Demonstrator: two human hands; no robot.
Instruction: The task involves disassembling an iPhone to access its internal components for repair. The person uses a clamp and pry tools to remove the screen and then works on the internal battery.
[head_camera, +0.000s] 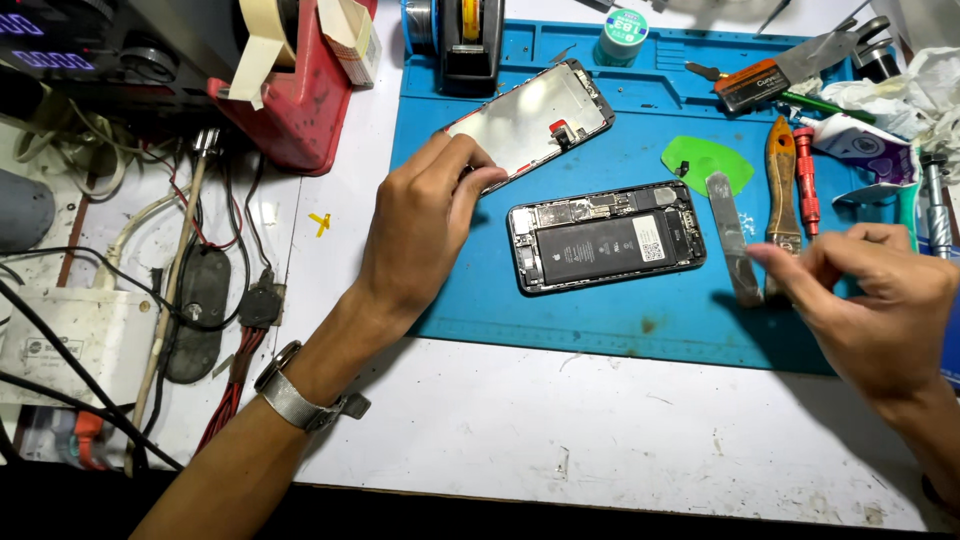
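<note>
My left hand (425, 225) pinches the detached silver-backed screen panel (530, 120), upper centre. Opened black phone body (605, 237), battery exposed, centre on blue mat (620, 320). Right hand (880, 300) fingertips pinched; contents unclear.

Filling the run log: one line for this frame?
left hand: on screen panel | right hand: over metal spudger | opened phone: on blue mat
</note>
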